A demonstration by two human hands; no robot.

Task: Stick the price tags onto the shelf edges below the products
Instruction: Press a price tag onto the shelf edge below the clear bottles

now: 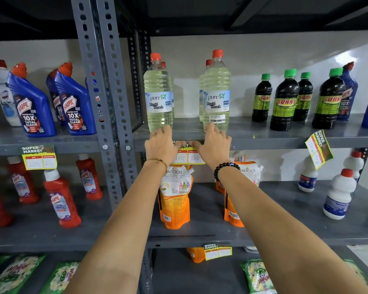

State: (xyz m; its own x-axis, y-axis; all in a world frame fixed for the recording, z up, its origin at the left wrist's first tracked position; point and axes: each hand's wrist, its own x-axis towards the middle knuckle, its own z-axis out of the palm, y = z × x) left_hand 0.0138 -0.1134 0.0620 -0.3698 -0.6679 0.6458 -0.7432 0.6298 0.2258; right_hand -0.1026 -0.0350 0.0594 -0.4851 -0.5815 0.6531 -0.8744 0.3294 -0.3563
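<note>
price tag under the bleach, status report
Both hands, left hand and right hand, pressing price tag onto shelf edge. Tag under bleach bottles. Nothing in the way.

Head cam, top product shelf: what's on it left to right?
White bottle → blue Harpic bottles → Pure TY liquid bleach bottles → dark Sunny bottles with green caps → another blue Harpic bottle. Both hands press a price tag on the shelf edge below the bleach.

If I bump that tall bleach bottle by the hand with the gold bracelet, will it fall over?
Probably it could. The bleach bottle is tall and narrow and stands near the shelf edge, so a bump up high might tip it. It looks nearly full, so it's likely heavy and would resist a light nudge.
</note>
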